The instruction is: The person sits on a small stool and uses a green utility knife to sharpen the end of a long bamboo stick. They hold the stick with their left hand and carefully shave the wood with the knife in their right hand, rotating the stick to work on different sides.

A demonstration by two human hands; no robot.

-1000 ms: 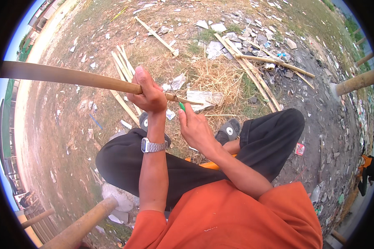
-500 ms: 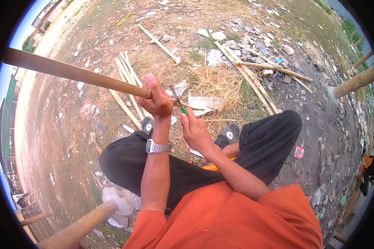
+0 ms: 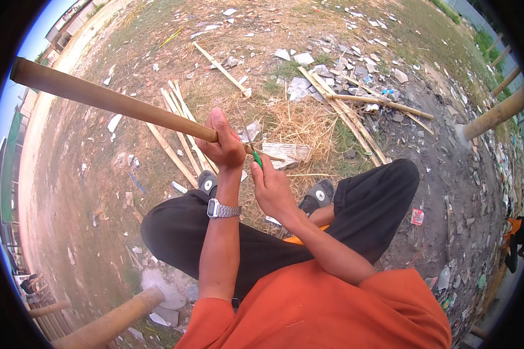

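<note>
My left hand (image 3: 223, 145) is wrapped round a long bamboo piece (image 3: 122, 106), its thumb pointing up along it. The bamboo slants away to the upper left, and its narrower near end sticks out past my fist to the right. In my closed right hand (image 3: 275, 191) is a small knife (image 3: 257, 158) with a green handle and a thin blade. The blade stands beside the bamboo just right of my left fist; whether its edge touches the bamboo I cannot tell. Both hands are above the ground between my bent knees.
Split bamboo strips (image 3: 183, 128) lie on the ground ahead to the left, with more bamboo lengths (image 3: 349, 119) to the right. Dry straw (image 3: 308, 131) and broken tile pieces (image 3: 303, 58) are scattered about. Thick bamboo posts (image 3: 498, 113) rise at the right and a post (image 3: 116, 317) at the lower left.
The bamboo has turned in my left hand, and its far end shows broader. My right hand has shifted slightly down with the knife, whose blade now points more upright.
</note>
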